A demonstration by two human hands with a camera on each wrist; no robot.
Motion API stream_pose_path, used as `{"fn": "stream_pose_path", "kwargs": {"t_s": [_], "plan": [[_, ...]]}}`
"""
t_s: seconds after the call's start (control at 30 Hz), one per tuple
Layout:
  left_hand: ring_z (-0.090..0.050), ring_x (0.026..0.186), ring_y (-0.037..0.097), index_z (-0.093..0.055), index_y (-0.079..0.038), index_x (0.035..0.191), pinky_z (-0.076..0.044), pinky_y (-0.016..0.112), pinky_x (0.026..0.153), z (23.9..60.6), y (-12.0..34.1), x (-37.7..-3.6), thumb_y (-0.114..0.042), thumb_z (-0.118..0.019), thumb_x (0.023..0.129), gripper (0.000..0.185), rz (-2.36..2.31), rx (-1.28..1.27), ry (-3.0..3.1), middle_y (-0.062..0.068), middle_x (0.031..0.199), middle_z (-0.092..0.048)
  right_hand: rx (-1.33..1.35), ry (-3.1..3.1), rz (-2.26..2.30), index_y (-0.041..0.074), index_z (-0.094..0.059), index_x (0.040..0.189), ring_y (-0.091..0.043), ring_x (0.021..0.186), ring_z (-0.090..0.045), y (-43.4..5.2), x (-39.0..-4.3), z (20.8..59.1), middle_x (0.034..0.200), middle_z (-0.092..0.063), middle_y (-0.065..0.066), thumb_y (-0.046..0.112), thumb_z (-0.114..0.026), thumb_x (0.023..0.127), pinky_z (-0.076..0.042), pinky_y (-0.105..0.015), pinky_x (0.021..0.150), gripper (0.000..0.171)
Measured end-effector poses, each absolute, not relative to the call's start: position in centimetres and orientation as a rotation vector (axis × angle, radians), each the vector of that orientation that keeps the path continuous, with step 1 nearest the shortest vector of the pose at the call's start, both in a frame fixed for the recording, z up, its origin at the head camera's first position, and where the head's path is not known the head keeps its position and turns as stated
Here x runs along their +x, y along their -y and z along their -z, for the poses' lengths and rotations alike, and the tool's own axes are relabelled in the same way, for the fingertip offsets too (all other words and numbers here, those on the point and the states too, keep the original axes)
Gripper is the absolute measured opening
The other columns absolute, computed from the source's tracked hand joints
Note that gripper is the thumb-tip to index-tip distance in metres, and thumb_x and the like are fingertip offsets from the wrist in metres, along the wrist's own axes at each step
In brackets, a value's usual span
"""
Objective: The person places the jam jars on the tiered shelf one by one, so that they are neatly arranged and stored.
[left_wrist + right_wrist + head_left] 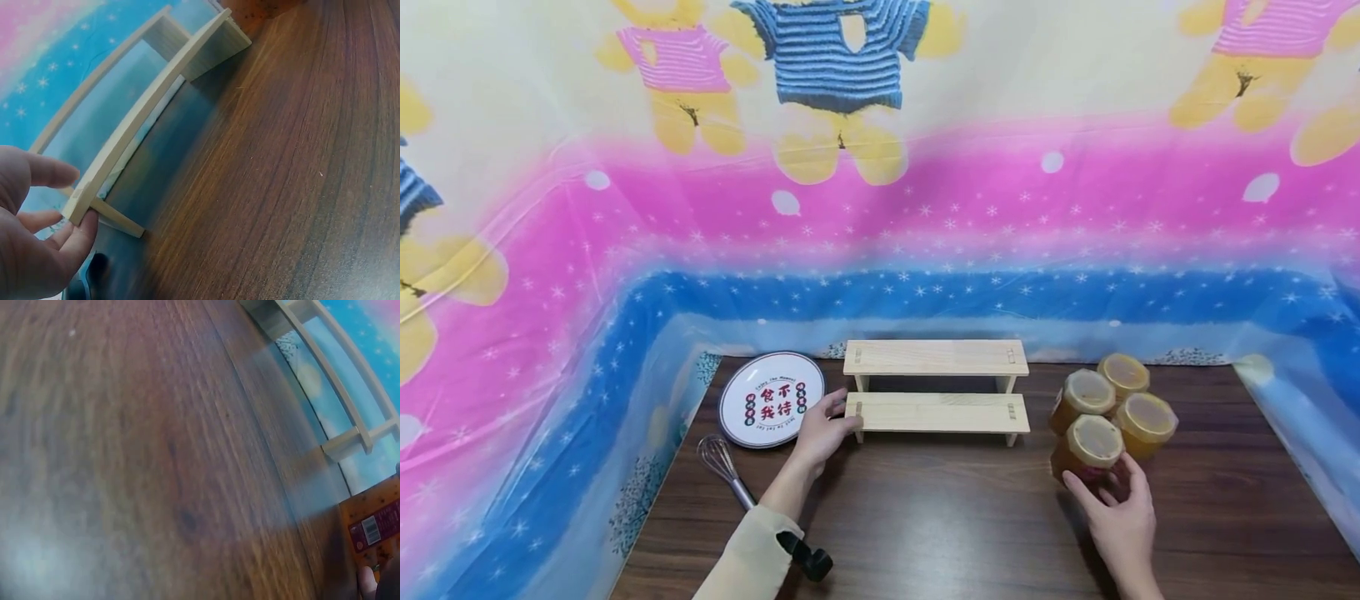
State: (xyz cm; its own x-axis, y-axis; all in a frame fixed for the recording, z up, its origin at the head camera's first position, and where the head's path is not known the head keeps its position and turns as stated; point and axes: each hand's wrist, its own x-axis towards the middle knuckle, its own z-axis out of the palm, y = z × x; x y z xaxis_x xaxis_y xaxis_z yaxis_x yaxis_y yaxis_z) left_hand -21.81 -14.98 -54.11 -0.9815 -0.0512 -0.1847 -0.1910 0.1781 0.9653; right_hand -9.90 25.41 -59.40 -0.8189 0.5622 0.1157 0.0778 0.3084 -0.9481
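A two-step wooden shelf [937, 411] stands at the back middle of the table. At its left end my left hand [822, 429] grips the lower board, thumb above and fingers beneath in the left wrist view. Several jars with pale gold lids and amber contents stand in a group to the right. My right hand [1122, 515] holds the front jar [1093, 442] low on its side, thumb at the left and fingers at the right. In the right wrist view that jar [375, 519] shows a dark red barcode label, and most of the hand is out of frame.
A white plate [771, 400] with red and black characters lies left of the shelf. A wire whisk [718, 457] lies below it, partly behind my left forearm. Patterned cloth [880, 292] hangs behind the dark wooden table [940, 517] and along its sides.
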Motion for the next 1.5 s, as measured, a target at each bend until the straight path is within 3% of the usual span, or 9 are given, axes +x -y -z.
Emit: {"fn": "stream_pose_path", "kwargs": {"t_s": [0.13, 0.5, 0.97, 1.17, 1.5], "plan": [[-0.058, 0.128, 0.039, -0.047, 0.002, 0.152, -0.050, 0.047, 0.106, 54.3, 15.0, -21.8, 0.004, -0.073, 0.086, 0.072, -1.883, -0.227, -2.372, 0.029, 0.144, -0.055, -0.574, 2.148, -1.507, 0.005, -0.044, 0.153, -0.024, 0.120, -0.056, -25.4, -10.1, 59.5, 0.143, -0.053, -0.017, 0.018, -0.093, 0.080, -0.047, -0.005, 0.084, 0.089], [-0.063, 0.120, 0.038, -0.049, 0.003, 0.151, -0.050, 0.048, 0.105, 54.4, 15.0, -21.7, 0.005, -0.074, 0.085, 0.070, -1.912, -0.247, -2.374, 0.029, 0.142, -0.056, -0.640, 2.074, -1.407, 0.003, -0.052, 0.146, -0.027, 0.119, -0.055, -24.2, -11.0, 59.3, 0.133, -0.053, -0.010, 0.020, -0.095, 0.077, -0.046, -0.005, 0.085, 0.083], [-0.057, 0.127, 0.038, -0.051, 0.001, 0.150, -0.052, 0.046, 0.103, 54.4, 14.9, -21.8, 0.004, -0.069, 0.087, 0.066, -1.945, -0.297, -2.332, 0.028, 0.140, -0.058, -0.696, 1.977, -1.372, 0.004, -0.045, 0.146, -0.020, 0.117, -0.050, -22.6, -12.2, 59.4, 0.133, -0.046, -0.008, 0.021, -0.098, 0.071, -0.047, -0.022, 0.090, 0.093], [-0.059, 0.123, 0.038, -0.050, 0.003, 0.150, -0.057, 0.039, 0.096, 54.3, 14.9, -21.7, 0.005, -0.068, 0.088, 0.065, -1.977, -0.287, -2.311, 0.030, 0.139, -0.057, -0.712, 1.913, -1.350, 0.003, -0.047, 0.140, -0.015, 0.112, -0.050, -22.2, -12.5, 59.5, 0.126, -0.047, 0.000, 0.016, -0.098, 0.069, -0.046, -0.024, 0.088, 0.089], [-0.060, 0.122, 0.037, -0.048, 0.004, 0.151, -0.059, 0.038, 0.093, 54.6, 15.0, -21.8, 0.005, -0.068, 0.090, 0.065, -1.994, -0.276, -2.295, 0.031, 0.139, -0.057, -0.742, 1.871, -1.301, 0.004, -0.055, 0.136, -0.011, 0.105, -0.054, -21.9, -12.3, 59.5, 0.118, -0.051, 0.009, 0.016, -0.099, 0.067, -0.048, -0.020, 0.085, 0.083]]}}
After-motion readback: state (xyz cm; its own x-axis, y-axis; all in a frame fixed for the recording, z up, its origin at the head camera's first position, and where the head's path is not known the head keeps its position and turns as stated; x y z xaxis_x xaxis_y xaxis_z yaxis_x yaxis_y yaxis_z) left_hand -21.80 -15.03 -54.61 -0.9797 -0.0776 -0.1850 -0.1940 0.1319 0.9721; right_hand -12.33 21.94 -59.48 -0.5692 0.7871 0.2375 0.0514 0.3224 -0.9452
